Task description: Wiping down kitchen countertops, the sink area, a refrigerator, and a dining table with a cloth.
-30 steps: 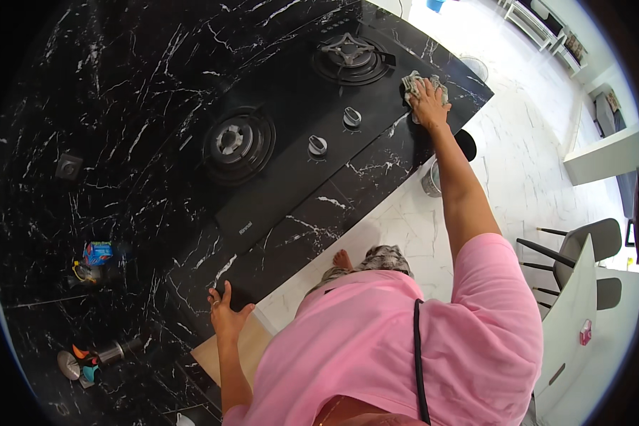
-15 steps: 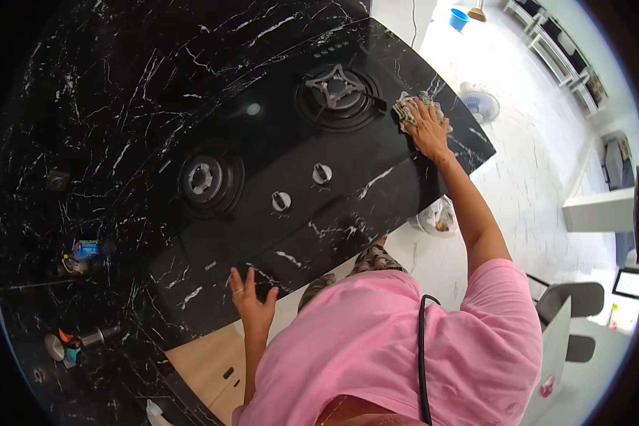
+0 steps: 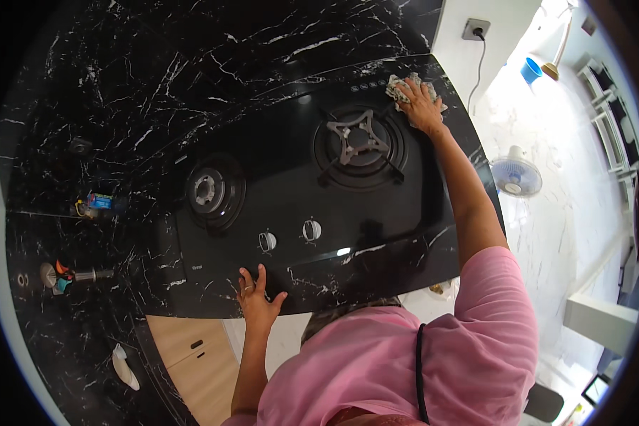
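Observation:
A black glass gas stove [image 3: 277, 184] is set into the black, white-veined countertop [image 3: 362, 280]. At the stove's far right corner, my right hand [image 3: 424, 112] presses down on a crumpled, pale patterned cloth [image 3: 399, 88], which is partly hidden under the palm and fingers. Just left of that hand is the right burner [image 3: 362, 138] with its star-shaped pan support. The left burner [image 3: 206, 190] has no such support on it. Two knobs, a left one [image 3: 267, 241] and a right one [image 3: 312, 230], face me. My left hand [image 3: 258, 302] rests on the counter's front edge, fingers spread, holding nothing.
Along the left counter lie a small blue packet [image 3: 100, 201], a metal cylinder-shaped tool [image 3: 85, 275] and a white item [image 3: 125, 368]. A wall socket [image 3: 476, 29] with a plugged cable is at the far right. On the floor stand a fan [image 3: 516, 175] and a blue bucket [image 3: 530, 70].
My right hand has slid the cloth away from me, from beside the right burner to the stove's far right corner. The view has shifted; my left hand stays at the front edge.

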`<state>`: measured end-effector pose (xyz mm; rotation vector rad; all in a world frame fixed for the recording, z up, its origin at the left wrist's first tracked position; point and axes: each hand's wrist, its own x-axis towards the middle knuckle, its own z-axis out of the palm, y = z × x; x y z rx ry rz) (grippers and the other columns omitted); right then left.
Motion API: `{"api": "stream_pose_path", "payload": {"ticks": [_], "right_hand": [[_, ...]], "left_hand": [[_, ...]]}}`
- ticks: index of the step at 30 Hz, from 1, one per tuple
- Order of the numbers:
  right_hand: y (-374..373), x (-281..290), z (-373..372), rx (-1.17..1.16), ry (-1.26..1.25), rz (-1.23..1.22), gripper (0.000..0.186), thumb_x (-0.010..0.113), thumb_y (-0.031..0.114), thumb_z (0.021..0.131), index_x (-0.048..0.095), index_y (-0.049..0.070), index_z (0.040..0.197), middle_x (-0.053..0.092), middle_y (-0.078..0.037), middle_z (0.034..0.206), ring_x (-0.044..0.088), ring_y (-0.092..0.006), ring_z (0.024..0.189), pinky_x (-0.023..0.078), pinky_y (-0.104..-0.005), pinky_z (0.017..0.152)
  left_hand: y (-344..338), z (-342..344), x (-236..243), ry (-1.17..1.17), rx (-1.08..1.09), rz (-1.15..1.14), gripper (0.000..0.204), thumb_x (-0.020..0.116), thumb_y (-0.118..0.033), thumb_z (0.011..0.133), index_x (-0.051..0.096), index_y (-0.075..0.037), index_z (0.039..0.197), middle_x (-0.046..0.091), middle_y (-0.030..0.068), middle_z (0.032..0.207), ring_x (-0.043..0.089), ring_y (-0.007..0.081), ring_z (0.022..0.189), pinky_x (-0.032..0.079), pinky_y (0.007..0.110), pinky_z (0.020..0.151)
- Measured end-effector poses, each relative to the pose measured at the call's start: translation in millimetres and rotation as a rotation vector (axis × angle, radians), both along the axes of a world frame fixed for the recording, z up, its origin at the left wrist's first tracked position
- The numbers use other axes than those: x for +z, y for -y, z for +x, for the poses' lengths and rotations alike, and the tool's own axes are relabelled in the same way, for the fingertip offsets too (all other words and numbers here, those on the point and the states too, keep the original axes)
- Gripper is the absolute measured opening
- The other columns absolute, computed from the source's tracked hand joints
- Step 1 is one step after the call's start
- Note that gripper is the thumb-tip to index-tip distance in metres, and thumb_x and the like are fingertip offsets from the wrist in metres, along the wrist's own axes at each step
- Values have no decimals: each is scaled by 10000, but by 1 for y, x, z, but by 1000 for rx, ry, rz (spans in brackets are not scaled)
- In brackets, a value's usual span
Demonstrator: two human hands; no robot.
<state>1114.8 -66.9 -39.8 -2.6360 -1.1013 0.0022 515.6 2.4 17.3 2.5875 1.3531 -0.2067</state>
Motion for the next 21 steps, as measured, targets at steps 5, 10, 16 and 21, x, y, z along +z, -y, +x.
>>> {"api": "stream_pose_path", "payload": {"ticks": [5,10,16,21], "right_hand": [[-75,-3,78,82,14,-133,444,546,417,946,520,308,1375,408,-65,1510,406,-353,1344,352,-625,1022],[-210,8,16,623,-377,-257,549,561,546,908,508,311,1401,523,-114,1429,477,-351,1317,375,-527,1061],[-175,32,37,634,-283,-276,681,544,613,893,348,383,1504,238,8,1621,167,-327,1495,177,-701,1101],[-64,-4,132,124,-201,-152,691,506,611,922,274,381,1531,173,21,1639,113,-310,1509,132,-776,1031]], "left_hand": [[1,7,5,-52,-24,-1,988,849,-364,707,325,-234,1533,211,319,1556,362,467,1381,346,593,1059],[1,7,7,-122,-7,-22,1022,857,-346,703,288,-237,1546,204,326,1553,390,460,1365,386,526,1058],[0,12,7,-114,-5,-32,1049,867,-301,698,261,-243,1552,191,320,1558,406,474,1347,412,462,1060],[-1,13,5,-63,15,-59,1044,858,-309,705,253,-259,1553,159,299,1575,394,508,1335,401,496,1059]]}}
